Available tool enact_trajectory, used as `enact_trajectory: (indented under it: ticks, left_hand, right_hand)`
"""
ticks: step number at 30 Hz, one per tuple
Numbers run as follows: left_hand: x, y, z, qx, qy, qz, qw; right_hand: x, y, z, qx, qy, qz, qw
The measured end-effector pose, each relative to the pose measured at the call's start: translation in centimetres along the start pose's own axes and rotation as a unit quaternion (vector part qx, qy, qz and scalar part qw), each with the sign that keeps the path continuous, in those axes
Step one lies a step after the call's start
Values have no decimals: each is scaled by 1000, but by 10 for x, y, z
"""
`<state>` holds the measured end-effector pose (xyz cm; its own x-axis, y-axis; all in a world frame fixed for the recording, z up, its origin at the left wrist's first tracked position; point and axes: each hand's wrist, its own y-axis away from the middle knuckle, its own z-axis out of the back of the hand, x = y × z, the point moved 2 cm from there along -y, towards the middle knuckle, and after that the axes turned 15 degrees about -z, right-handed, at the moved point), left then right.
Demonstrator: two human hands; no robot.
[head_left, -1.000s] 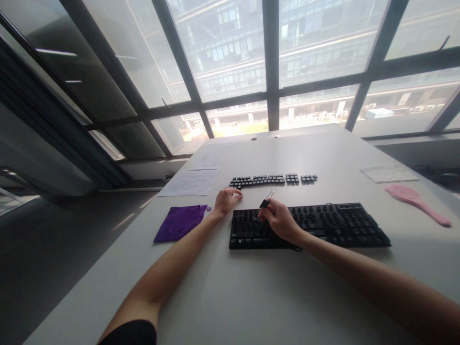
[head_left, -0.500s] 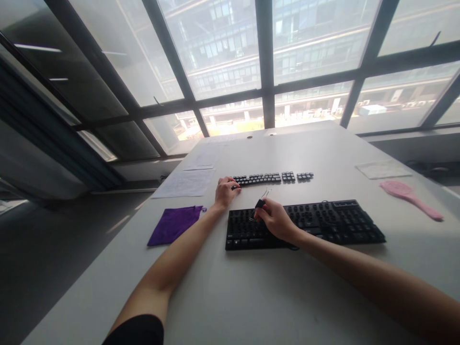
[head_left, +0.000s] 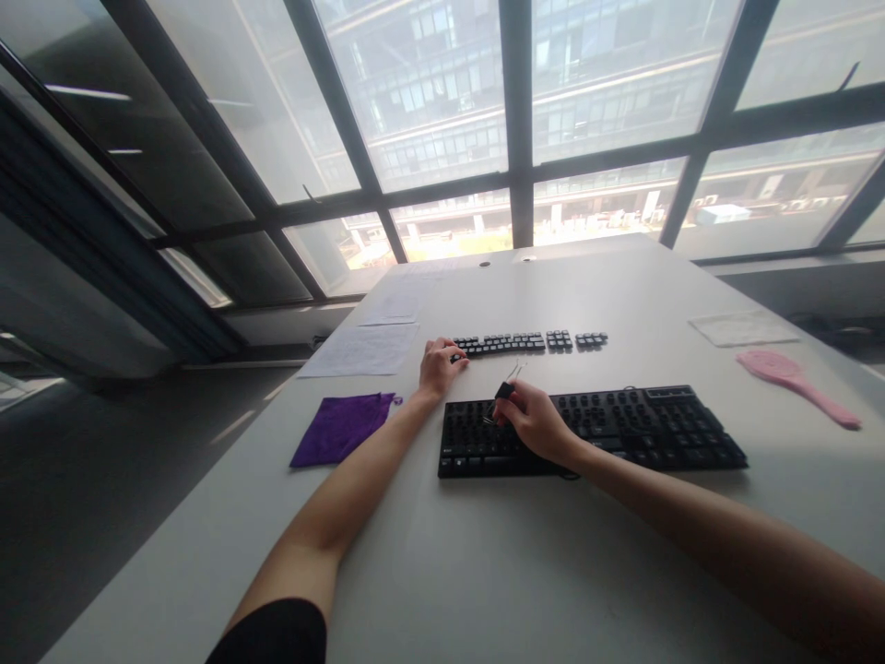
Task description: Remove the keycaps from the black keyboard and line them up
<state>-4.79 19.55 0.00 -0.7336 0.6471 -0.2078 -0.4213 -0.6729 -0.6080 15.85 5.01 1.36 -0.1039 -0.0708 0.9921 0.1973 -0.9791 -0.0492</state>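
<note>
A black keyboard point(head_left: 622, 429) lies on the white table point(head_left: 525, 563); the keys on its left part look removed. Behind it, loose black keycaps point(head_left: 525, 343) are laid out in a row. My left hand point(head_left: 440, 365) reaches to the left end of that row, fingers curled and pinched at a keycap. My right hand point(head_left: 536, 421) hovers over the keyboard's left part, closed on a wire keycap puller point(head_left: 507, 387) with a black grip.
A purple cloth point(head_left: 338, 429) lies left of the keyboard. Printed paper sheets point(head_left: 363, 350) sit behind it near the table's left edge. At the right lie a pink hairbrush point(head_left: 795, 373) and a clear plastic sheet point(head_left: 743, 327). Large windows stand beyond the table.
My left hand moved forward from beside the keyboard to the left end of the keycap row. My right hand stayed over the keyboard with the puller.
</note>
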Motion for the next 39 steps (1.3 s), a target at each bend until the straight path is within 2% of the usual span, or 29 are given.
enact_trajectory:
  ticks: [6, 12, 15, 18, 23, 27, 30, 34, 39]
  left_hand:
    - [1, 0, -1, -10, -3, -5, 1000]
    - [-2, 2, 9, -25, -6, 8, 1000]
    - [-15, 3, 24, -41, 4, -1, 999]
    - [-41, 7, 40, -49, 29, -14, 998]
    - [-97, 36, 60, -3, 110, -30, 993]
    - [-124, 67, 62, 43, 166, -28, 985]
    - [-130, 77, 56, 57, 173, -46, 982]
    - [-128, 76, 52, 71, 169, -56, 982]
    - [-133, 74, 58, 128, 163, -96, 974]
  right_hand:
    - [0, 0, -1, 2, -14, 5, 1000]
    - [2, -2, 5, -49, -22, 25, 998]
    - [3, -2, 6, -48, -22, 33, 998]
    - [2, -1, 5, -41, -1, 32, 999]
    - [5, 4, 6, -19, 65, 41, 997]
    - [7, 6, 7, -6, 119, 61, 991]
    - [6, 7, 6, 5, 152, 84, 985]
    - [7, 11, 4, 42, 192, 113, 974]
    - [9, 15, 3, 70, 244, 152, 955]
